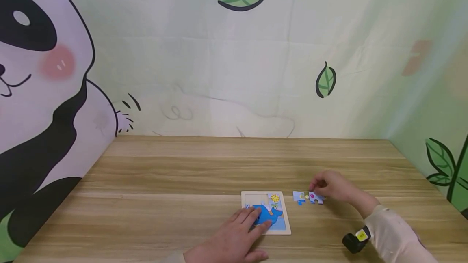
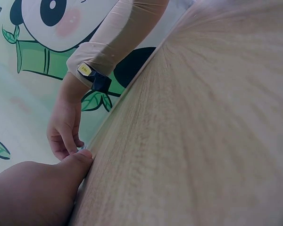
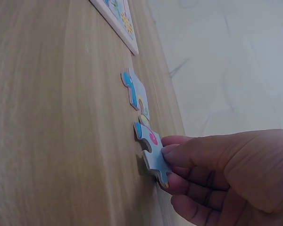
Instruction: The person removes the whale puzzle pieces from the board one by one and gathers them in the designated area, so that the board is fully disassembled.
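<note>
A square wooden puzzle tray (image 1: 287, 231) lies on the table, holding pieces with a blue whale (image 1: 270, 215) and a yellow sun (image 1: 275, 198). My left hand (image 1: 234, 234) rests on the tray's lower left part, fingers spread and fairly straight, covering some of the picture. To the tray's right, my right hand (image 1: 334, 186) pinches a light-blue jigsaw piece with a pink swirl (image 3: 153, 146) between thumb and fingers, slightly tilted off the tabletop. Close beside it lies another blue jigsaw piece (image 3: 137, 89); whether the two touch, I cannot tell.
The wood-grain table (image 1: 164, 173) ends at a pale wall sheet (image 1: 183, 52) printed with a panda (image 1: 44, 92) and leaves. A black device with a yellow label (image 1: 356, 240) sits on the right wrist.
</note>
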Tool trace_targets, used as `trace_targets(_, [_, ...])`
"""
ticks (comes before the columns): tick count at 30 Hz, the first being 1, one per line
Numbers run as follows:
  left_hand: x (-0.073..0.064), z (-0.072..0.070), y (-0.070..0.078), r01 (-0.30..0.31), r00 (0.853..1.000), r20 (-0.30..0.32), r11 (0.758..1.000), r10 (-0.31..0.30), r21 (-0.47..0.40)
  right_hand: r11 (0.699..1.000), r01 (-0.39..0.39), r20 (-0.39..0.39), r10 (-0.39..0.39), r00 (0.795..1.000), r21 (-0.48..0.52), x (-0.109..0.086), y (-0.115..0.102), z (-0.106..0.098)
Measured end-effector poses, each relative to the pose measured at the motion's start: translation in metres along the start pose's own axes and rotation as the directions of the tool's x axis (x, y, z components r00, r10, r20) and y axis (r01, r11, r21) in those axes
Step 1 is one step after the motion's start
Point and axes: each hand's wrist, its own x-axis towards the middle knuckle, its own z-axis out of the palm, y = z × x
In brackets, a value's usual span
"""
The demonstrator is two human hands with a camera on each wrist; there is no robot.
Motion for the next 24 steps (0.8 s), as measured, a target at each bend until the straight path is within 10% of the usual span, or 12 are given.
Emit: trace_targets(24, [-0.001, -0.001, 0.001, 0.001, 1.000, -0.008, 1.000, -0.001, 0.005, 0.999, 0.012, -0.100, -0.016, 0.995, -0.040, 0.000, -0.009, 0.001])
